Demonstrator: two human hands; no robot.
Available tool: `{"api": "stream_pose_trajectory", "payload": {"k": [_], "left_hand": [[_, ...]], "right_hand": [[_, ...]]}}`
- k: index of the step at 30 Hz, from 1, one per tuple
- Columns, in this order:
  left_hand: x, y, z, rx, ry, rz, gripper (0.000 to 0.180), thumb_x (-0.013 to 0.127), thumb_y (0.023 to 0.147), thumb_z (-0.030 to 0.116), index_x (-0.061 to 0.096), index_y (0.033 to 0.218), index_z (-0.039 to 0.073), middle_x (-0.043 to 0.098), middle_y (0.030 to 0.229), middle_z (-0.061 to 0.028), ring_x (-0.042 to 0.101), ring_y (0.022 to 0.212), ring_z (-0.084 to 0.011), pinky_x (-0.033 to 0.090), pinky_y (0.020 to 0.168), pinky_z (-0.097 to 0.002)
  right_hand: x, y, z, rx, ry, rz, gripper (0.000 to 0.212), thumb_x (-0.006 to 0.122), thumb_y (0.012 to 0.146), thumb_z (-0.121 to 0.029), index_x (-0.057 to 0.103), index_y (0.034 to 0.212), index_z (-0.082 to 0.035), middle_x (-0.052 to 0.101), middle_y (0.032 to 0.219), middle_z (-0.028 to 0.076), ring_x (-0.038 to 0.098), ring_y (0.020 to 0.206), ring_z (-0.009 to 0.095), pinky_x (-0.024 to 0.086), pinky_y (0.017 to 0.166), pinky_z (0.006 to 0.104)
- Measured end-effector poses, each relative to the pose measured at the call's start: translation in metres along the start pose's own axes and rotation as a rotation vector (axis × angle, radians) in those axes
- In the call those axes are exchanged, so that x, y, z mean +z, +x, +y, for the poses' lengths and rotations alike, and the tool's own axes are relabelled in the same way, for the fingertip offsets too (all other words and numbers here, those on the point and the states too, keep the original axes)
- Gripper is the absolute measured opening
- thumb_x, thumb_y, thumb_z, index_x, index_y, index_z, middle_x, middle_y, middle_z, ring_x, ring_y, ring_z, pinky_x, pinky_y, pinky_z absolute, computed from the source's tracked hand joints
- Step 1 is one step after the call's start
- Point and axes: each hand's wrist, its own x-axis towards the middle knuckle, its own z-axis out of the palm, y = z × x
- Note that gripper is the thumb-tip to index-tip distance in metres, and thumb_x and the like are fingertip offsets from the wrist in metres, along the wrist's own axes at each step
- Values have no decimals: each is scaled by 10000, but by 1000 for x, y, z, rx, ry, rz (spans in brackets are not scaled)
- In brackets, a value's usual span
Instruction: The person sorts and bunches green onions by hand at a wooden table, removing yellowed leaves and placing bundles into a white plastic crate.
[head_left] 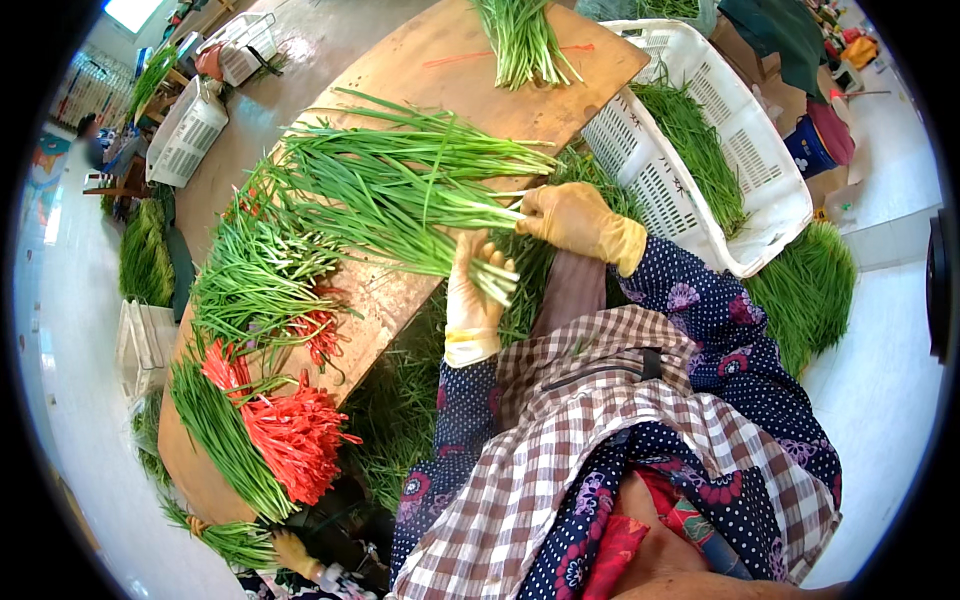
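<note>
Long green chives with pale stem ends lie spread over the curved wooden table before me. My left hand, in a pale yellow glove, is closed round a bunch of chives, its cut ends poking out past the fingers. Just to the right, my right hand, in a darker yellow glove, pinches the ends of a few chive stems at the table's near edge. Its fingertips are partly hidden. Left of my hands sit looser chives and a thick bundle of red ties.
A white slatted crate with chives inside stands at the right. More chives are heaped on the floor beside it. A tied-looking bunch lies at the table's far end. Another person's gloved hand touches chives at the lower left.
</note>
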Motion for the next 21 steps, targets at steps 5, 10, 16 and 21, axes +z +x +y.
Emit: {"api": "stream_pose_trajectory", "payload": {"k": [5, 10, 16, 21], "left_hand": [[19, 14, -6, 3, 38, 45, 266, 701, 760, 276, 554, 893, 99, 569, 746, 1, 556, 639, -126, 477, 591, -278], [13, 3, -5, -8, -45, 192, 141, 663, 755, 162, 581, 841, 86, 606, 799, -49, 595, 692, -201, 497, 662, -380], [2, 2, -4, -38, -62, 93, 197, 602, 776, 187, 579, 929, 67, 611, 905, -91, 595, 779, -239, 494, 703, -420], [0, -5, -1, -14, -43, 100, 172, 567, 801, 187, 572, 934, 77, 609, 886, -94, 592, 767, -228, 485, 722, -431]], "right_hand": [[-3, -12, -12, -101, 31, -75, 322, 585, 768, -401, 637, 847, -93, 623, 743, 111, 617, 705, 273, 482, 627, 359], [-37, 8, 22, 199, 322, 141, 240, 560, 797, -347, 662, 840, -133, 643, 779, 75, 621, 713, 248, 485, 615, 334], [-10, 14, 19, -163, 165, 60, 268, 594, 755, -336, 668, 919, -138, 636, 876, 100, 610, 789, 269, 476, 703, 340], [16, 23, -2, -406, -173, 52, 220, 638, 723, -256, 665, 874, -100, 635, 785, 104, 625, 750, 255, 491, 661, 343]]}}
